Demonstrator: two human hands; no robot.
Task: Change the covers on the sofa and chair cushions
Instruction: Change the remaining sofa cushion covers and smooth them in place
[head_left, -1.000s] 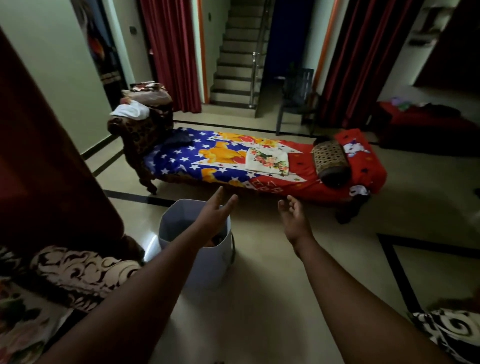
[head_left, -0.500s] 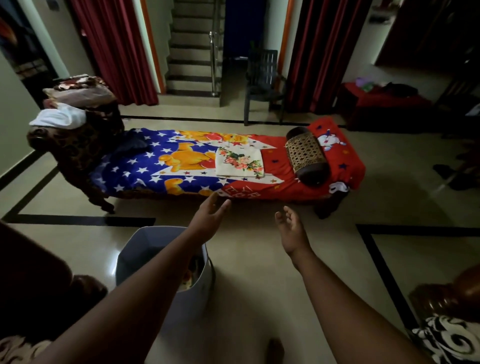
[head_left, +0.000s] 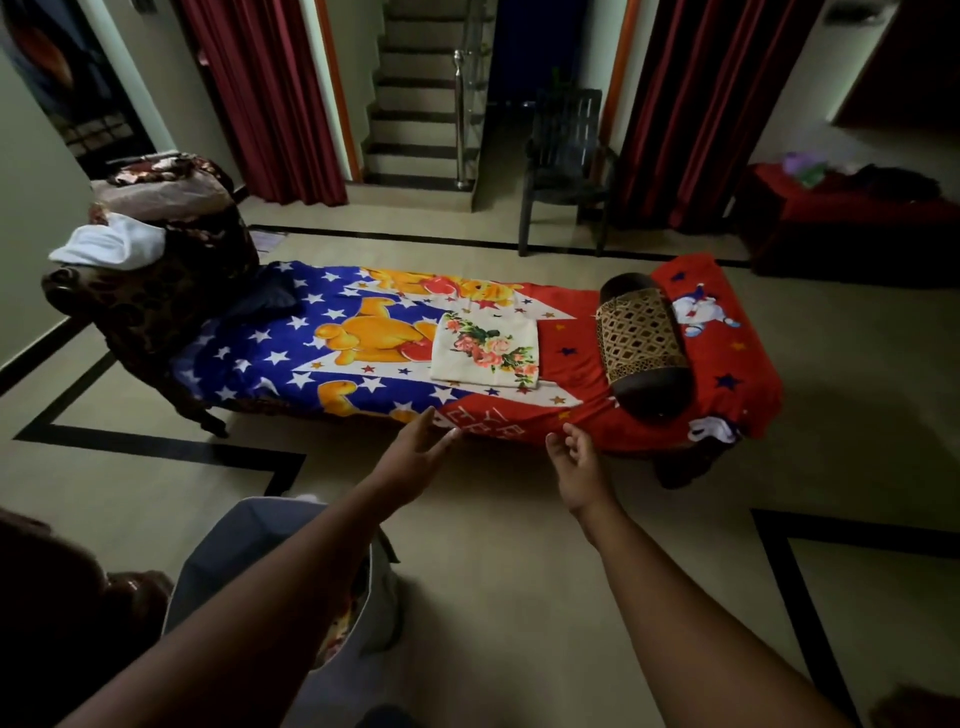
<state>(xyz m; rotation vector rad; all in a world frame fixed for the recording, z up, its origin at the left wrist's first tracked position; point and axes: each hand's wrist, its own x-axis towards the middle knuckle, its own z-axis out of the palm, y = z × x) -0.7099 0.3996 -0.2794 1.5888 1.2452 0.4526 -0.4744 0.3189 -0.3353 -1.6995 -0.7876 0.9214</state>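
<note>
Room: dim tiled floor (head_left: 493, 597) with dark inlaid border lines; a staircase (head_left: 415, 104) and dark red curtains (head_left: 270, 93) at the back.
Left hand (head_left: 415, 457): reached forward with fingers straight and loosely spread, holding nothing; its fingertips lie over the near edge of the daybed in view, though contact cannot be told.
Right hand (head_left: 579, 467): palm turned inward, fingers relaxed and slightly bent, empty; its fingertips reach the bed's near edge.
Daybed (head_left: 649, 431): long axis runs left to right across the view, carved headrest at the left end.
Bedsheet (head_left: 291, 353): blue with white stars on the left, red on the right, yellow bears in the middle; white letters run along the red near edge by the hands, too distorted to read.
Folded cover (head_left: 485, 353): cream with a flower print, lying flat on the sheet near the middle, just beyond the hands.
Bolster (head_left: 641, 345): dark ends, gold lattice wrap, lying across the bed with its axis pointing front to back, right of the folded cover.
White cloth (head_left: 109, 244): draped over the headrest.
Basket (head_left: 244, 561): grey, on the floor under the left forearm; contents unclear.
Chair (head_left: 566, 166): dark, by the staircase.
</note>
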